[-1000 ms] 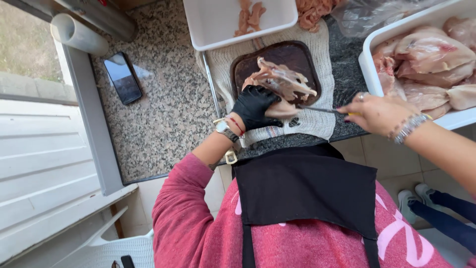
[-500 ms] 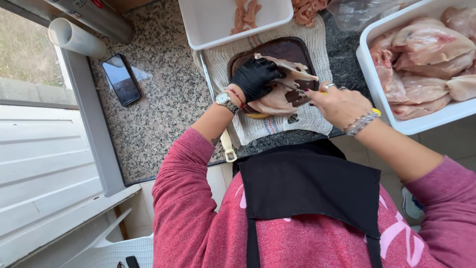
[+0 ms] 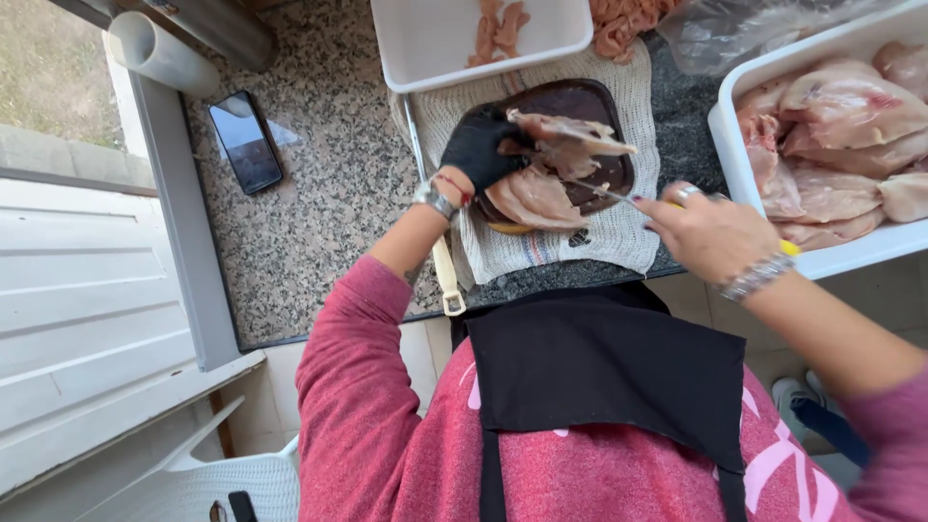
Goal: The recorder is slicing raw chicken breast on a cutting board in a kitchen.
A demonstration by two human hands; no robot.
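Nearest, the right hand (image 3: 710, 232) is curled shut round a yellow-handled knife (image 3: 619, 195), wrist cocked, the thin blade reaching leftward from the grip into the meat. Just beyond that blade, the black-gloved left hand (image 3: 480, 147) comes in from a bent forearm and pinches a flap of the raw pale-pink chicken breast (image 3: 541, 188), lifting it off the dark brown rounded cutting board (image 3: 590, 101). Under the board lies a white knitted cloth (image 3: 619, 242) on the speckled granite desk (image 3: 319, 203). Farther right, a white plastic tub (image 3: 739, 155) holds more chicken.
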